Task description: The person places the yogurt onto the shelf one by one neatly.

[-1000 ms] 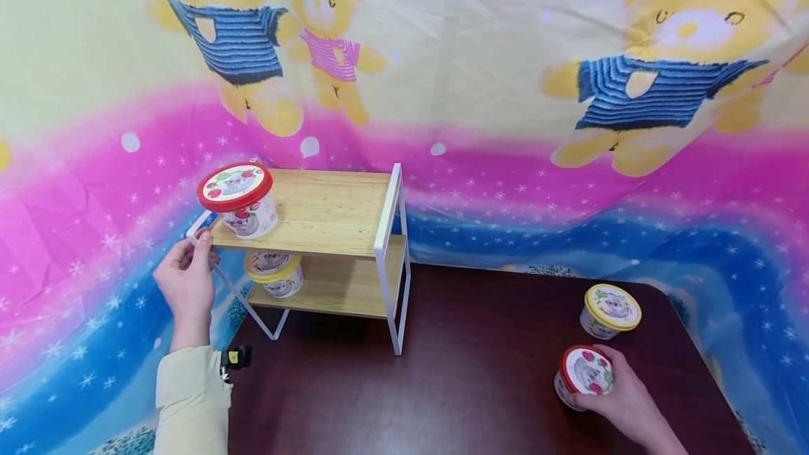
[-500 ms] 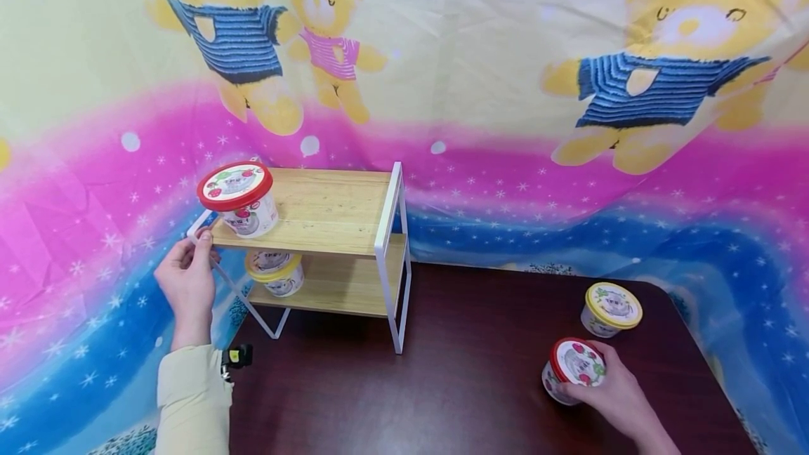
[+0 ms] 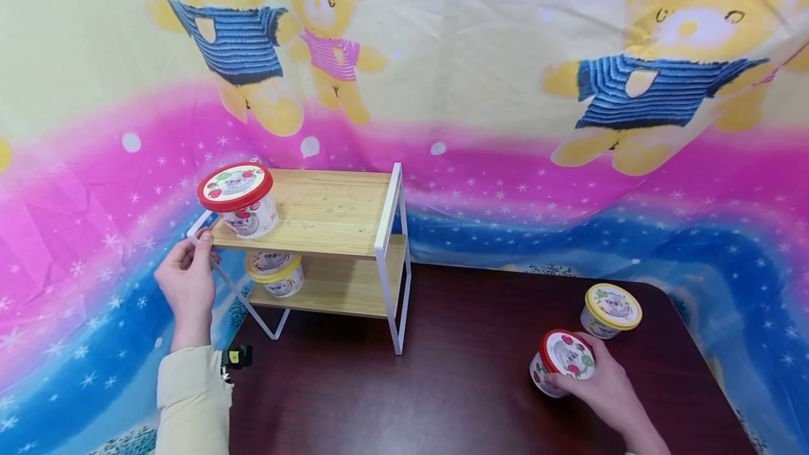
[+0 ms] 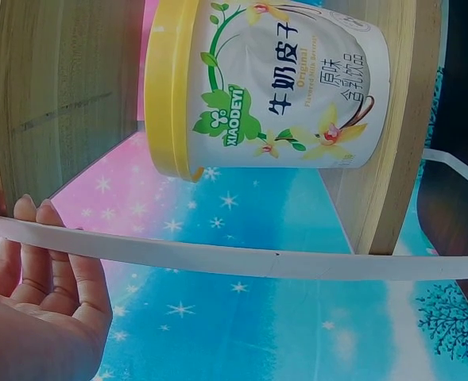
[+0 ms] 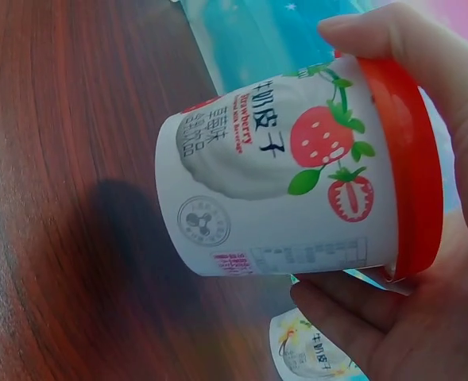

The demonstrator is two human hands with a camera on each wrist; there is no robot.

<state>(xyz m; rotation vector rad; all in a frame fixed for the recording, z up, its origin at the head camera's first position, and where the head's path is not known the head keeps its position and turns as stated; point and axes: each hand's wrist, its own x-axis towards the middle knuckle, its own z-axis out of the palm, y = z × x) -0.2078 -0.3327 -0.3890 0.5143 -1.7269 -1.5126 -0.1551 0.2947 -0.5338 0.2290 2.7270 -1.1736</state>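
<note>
My right hand [image 3: 603, 388] grips a red-lidded strawberry milk cup [image 3: 565, 360] by its lid end; in the right wrist view the white cup [image 5: 265, 182] hangs above the table with its shadow below. At the shelf's left side, my left hand [image 3: 189, 279] pinches the white metal frame [image 4: 218, 250] near the upper board. Above that hand, a second red-lidded cup [image 3: 243, 202] stands on the top board. One level down sits a yellow-lidded cup [image 3: 278, 274], seen close in the left wrist view as the original-flavour cup [image 4: 273, 87].
Another yellow-lidded cup [image 3: 611, 310] stands on the dark table [image 3: 461, 371] just behind my right hand. The two-tier wooden shelf [image 3: 329, 209] occupies the table's back left. A printed bear cloth [image 3: 480, 90] hangs around the back and sides.
My right hand has carried the red-lidded cup leftward and slightly farther back over the table. The left hand, the shelf and the other cups stay where they were.
</note>
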